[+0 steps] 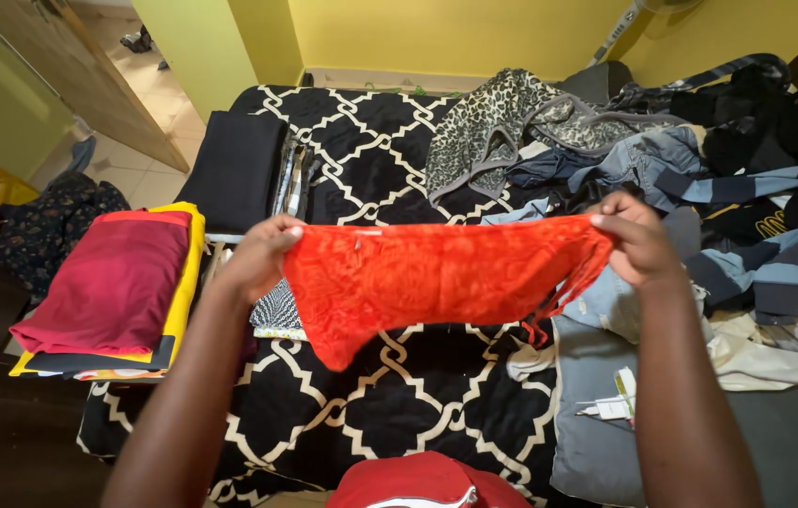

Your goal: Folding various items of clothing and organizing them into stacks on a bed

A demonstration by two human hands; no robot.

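An orange-red lacy garment [422, 282] is stretched out flat in the air above a bed. My left hand [262, 256] pinches its left top corner and my right hand [636, 240] pinches its right top corner, where thin strings dangle. Below lies a black blanket [399, 395] with a white lattice pattern.
A folded stack with a maroon piece on top [107, 287] over yellow sits at the left edge. Folded black cloth [234, 169] lies further back. A heap of unfolded clothes [700, 179], leopard-print, denim and striped, fills the right side. A red item [422, 482] is at the near edge.
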